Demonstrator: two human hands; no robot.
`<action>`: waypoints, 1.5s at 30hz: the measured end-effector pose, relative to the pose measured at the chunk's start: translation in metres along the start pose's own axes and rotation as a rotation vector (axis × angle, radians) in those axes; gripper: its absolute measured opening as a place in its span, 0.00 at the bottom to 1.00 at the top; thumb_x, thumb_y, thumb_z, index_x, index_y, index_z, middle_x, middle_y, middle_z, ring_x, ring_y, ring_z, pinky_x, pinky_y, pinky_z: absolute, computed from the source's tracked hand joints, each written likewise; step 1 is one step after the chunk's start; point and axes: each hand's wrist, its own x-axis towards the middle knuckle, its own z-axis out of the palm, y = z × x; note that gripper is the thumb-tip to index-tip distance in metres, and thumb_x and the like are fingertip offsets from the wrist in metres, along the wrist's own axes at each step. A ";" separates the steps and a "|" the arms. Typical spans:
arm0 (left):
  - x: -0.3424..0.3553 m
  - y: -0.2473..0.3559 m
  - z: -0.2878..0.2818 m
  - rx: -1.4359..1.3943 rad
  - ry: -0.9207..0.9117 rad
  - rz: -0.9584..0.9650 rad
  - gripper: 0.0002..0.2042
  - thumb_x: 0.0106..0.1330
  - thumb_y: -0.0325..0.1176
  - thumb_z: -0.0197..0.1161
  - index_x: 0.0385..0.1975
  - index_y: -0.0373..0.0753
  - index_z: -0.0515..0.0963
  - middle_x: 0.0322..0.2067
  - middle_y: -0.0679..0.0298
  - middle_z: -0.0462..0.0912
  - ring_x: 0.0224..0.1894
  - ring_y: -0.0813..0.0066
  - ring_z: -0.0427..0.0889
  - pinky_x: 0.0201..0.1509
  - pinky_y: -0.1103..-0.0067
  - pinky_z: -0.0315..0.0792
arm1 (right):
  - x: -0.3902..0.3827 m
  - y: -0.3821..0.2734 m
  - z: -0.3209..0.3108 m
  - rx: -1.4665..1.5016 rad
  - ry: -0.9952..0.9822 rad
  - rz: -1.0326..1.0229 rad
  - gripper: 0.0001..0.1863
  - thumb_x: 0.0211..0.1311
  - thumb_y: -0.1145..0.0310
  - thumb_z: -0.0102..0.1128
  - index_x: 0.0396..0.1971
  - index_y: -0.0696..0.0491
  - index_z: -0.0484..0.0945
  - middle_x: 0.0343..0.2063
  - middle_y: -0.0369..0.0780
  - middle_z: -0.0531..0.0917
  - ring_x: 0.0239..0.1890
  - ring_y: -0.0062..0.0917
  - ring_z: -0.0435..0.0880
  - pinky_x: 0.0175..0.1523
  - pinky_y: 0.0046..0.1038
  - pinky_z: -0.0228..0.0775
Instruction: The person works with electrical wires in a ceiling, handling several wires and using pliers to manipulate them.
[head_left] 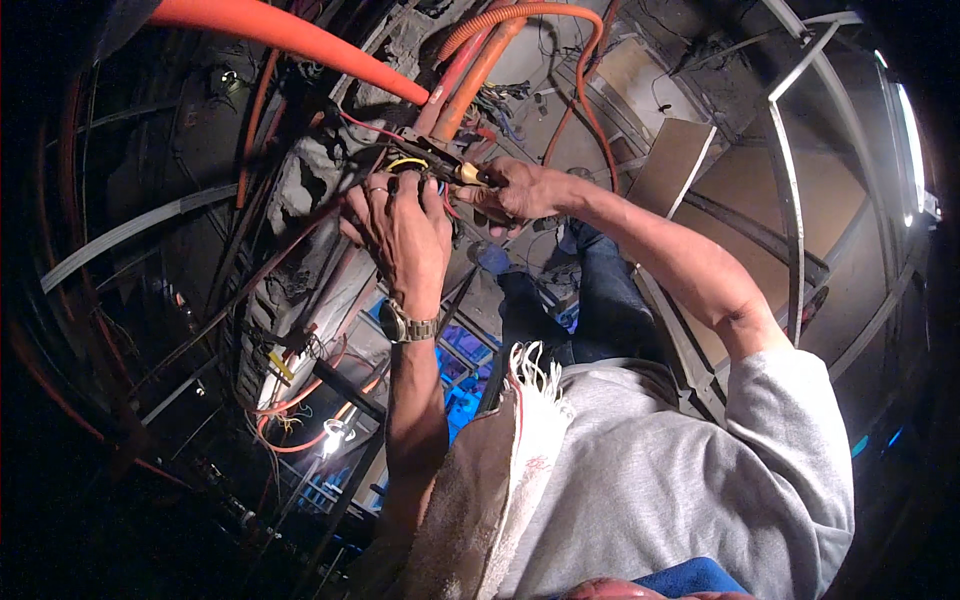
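a grey, stained floor (pixel 575 140) is shown beyond the work, strewn with thin dark wires and small scraps. a pale rectangular board (pixel 632 72) is laid on it near the top. nearer, a white-edged board (pixel 678 158) and a broad brown panel (pixel 775 190) are seen at the right; whether these are laid flat or propped cannot be told.

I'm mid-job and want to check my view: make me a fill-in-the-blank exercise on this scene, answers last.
1. The short arched wire just above the left hand is coloured ____.
2. The metal watch is strapped to the person's ____ wrist.
3. The corrugated hose at the top is coloured ____.
4. The person's shirt is coloured ____.

Missing words: yellow; left; orange; grey.
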 end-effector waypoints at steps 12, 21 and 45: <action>-0.012 -0.021 0.026 -0.568 0.022 -0.022 0.11 0.67 0.34 0.61 0.42 0.32 0.81 0.47 0.53 0.76 0.55 0.55 0.71 0.61 0.64 0.63 | 0.016 0.038 -0.014 -0.050 0.006 -0.108 0.31 0.68 0.40 0.55 0.48 0.56 0.76 0.29 0.38 0.83 0.30 0.23 0.85 0.35 0.26 0.79; -0.010 -0.030 0.028 -0.632 0.010 0.031 0.14 0.68 0.39 0.62 0.42 0.32 0.81 0.46 0.53 0.76 0.53 0.55 0.72 0.60 0.65 0.64 | 0.013 0.005 -0.033 -0.102 -0.180 0.022 0.28 0.70 0.42 0.53 0.52 0.52 0.74 0.28 0.37 0.84 0.33 0.25 0.87 0.37 0.30 0.81; -0.015 -0.041 0.039 -0.743 -0.013 0.046 0.13 0.67 0.36 0.64 0.43 0.33 0.78 0.48 0.54 0.73 0.52 0.58 0.72 0.57 0.66 0.65 | 0.016 0.034 -0.005 -0.269 0.054 -0.279 0.18 0.56 0.77 0.53 0.49 0.61 0.70 0.30 0.44 0.81 0.34 0.32 0.81 0.39 0.33 0.73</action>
